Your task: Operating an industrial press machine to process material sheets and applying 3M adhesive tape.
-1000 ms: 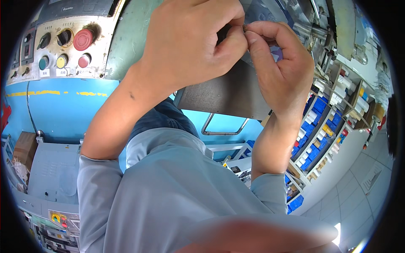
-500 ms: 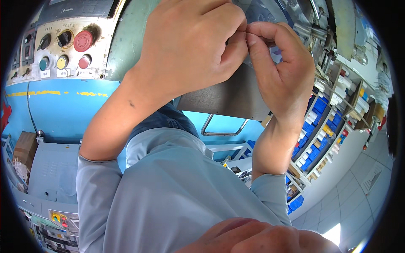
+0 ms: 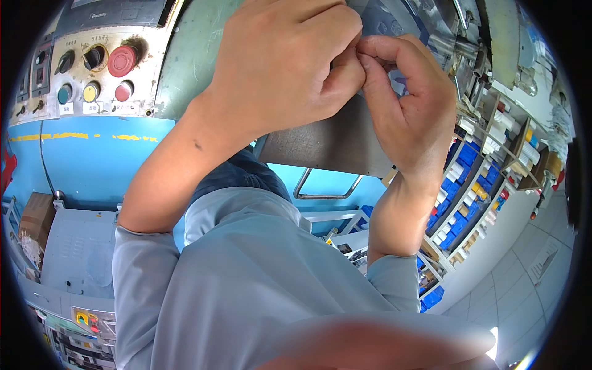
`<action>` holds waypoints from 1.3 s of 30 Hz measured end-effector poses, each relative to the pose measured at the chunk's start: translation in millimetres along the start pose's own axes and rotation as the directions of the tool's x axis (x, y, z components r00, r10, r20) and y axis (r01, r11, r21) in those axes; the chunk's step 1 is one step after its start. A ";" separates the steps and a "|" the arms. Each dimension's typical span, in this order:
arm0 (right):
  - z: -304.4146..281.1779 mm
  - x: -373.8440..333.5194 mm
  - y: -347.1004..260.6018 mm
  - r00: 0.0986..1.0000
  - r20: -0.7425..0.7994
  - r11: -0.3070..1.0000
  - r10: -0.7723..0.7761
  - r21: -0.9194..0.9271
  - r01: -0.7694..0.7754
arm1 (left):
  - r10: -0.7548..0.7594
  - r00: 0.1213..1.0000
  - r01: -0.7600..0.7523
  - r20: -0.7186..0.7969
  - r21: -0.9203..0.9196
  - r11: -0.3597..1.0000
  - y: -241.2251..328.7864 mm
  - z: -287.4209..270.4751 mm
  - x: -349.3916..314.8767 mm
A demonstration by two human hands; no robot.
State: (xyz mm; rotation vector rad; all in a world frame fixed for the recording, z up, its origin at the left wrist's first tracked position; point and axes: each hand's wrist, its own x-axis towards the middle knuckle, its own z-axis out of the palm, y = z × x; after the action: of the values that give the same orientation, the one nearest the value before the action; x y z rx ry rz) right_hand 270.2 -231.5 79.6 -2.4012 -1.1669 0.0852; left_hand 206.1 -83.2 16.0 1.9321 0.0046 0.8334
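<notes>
My left hand (image 3: 290, 65) is closed, its thumb pressed against the bent forefinger. Beside it, my right hand (image 3: 416, 102) makes a pinch with thumb and forefinger. The fingertips of both meet near the top of the view, and whatever they hold is too small or too hidden to name. Beneath them lies a dark grey metal plate (image 3: 327, 145). Past the fingers shows clear plastic material (image 3: 385, 21), perhaps bags or film, partly covered by the hands.
On the left stands a control panel (image 3: 77, 74) with a red mushroom button (image 3: 123, 60), dark knobs and coloured push buttons. Metal rods and fittings (image 3: 465, 49) lie right of the plastic. Further right is a rack with blue bins (image 3: 459, 197). A bent metal handle (image 3: 327, 196) sits below the plate.
Both hands stay pinched together and have shifted only slightly. My left hand and forearm have moved a little to the right.
</notes>
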 end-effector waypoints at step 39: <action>27.9 -32.2 -21.8 1.000 0.029 0.987 0.011 -0.163 -0.006 | -0.207 0.978 0.199 -0.004 -0.264 0.944 -30.0 -35.9 -53.6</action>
State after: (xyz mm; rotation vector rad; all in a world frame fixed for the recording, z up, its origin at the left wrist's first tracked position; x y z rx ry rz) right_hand 226.8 -233.7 59.6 -2.5551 -1.2193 0.0294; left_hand 155.6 -58.0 -27.3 1.6370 0.1060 0.6896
